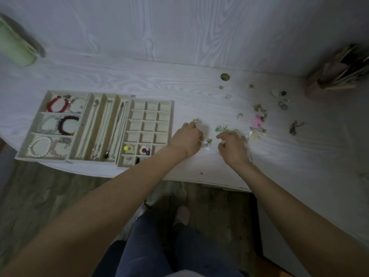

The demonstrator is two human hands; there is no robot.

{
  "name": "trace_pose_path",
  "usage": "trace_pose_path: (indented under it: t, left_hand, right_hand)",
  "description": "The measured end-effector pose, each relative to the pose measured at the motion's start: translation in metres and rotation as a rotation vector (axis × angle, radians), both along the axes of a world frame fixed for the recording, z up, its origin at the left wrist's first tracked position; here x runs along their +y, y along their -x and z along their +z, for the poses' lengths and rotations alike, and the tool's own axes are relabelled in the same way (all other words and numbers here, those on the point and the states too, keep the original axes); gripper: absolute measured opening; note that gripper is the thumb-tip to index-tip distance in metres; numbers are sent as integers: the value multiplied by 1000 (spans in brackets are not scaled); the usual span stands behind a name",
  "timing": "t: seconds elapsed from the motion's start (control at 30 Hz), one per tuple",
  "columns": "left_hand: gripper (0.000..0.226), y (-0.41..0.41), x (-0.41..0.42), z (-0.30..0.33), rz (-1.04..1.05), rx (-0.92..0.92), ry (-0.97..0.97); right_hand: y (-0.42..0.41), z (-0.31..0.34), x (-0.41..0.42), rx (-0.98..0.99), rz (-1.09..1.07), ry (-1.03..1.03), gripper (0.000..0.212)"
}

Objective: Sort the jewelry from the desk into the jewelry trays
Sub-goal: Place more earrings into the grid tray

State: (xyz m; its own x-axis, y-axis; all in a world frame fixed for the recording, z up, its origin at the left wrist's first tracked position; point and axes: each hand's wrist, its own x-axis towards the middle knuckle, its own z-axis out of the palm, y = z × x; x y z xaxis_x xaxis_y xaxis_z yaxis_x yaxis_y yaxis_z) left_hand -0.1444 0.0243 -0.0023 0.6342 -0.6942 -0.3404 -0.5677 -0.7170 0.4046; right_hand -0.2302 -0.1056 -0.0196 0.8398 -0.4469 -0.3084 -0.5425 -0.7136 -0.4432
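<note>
1. Left hand (187,139): fingers curled, a small gold piece (195,120) apparently pinched at the fingertips, just right of the grid tray (130,124). Blur makes the pinch a judgement, not a certainty.
2. Right hand (232,145): fingers curled down over small green pieces (219,128), right of the grid tray. Whether anything is held cannot be told.
3. Done so far: bracelet tray (43,111), far left of the grid tray, is filled; chain tray (90,124), touching the grid tray's left side, holds necklaces; only a few near cells of the grid tray are occupied.
4. Left: loose pieces spread well right of the grid tray, among them a pink cluster (256,120) and a dark tangle (294,127). Judged roughly halfway.
5. Room: bare desk (199,92) is seen behind the grid tray and between it and the hands. The near desk edge runs close under the grid tray's front, so small pieces could be lost there.
</note>
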Motion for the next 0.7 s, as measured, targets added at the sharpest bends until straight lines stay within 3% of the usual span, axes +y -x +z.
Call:
trace_pose_path:
  t: [0.2, 0.43, 0.6, 0.7]
  left_hand:
    - [34, 8, -32, -22, 50, 114, -5]
    - [31, 14, -44, -32, 94, 140, 53]
    - [32, 14, -42, -22, 176, 170, 159]
    - [24, 8, -33, -7, 155, 311, 267]
  right_hand:
    - [-3, -11, -14, 52, 15, 43, 36]
    - [-8, -19, -20, 13, 29, 47, 17]
    - [-3, -8, -20, -226, -99, -158, 10]
    - [-2, 4, -18, -342, -249, -398, 6]
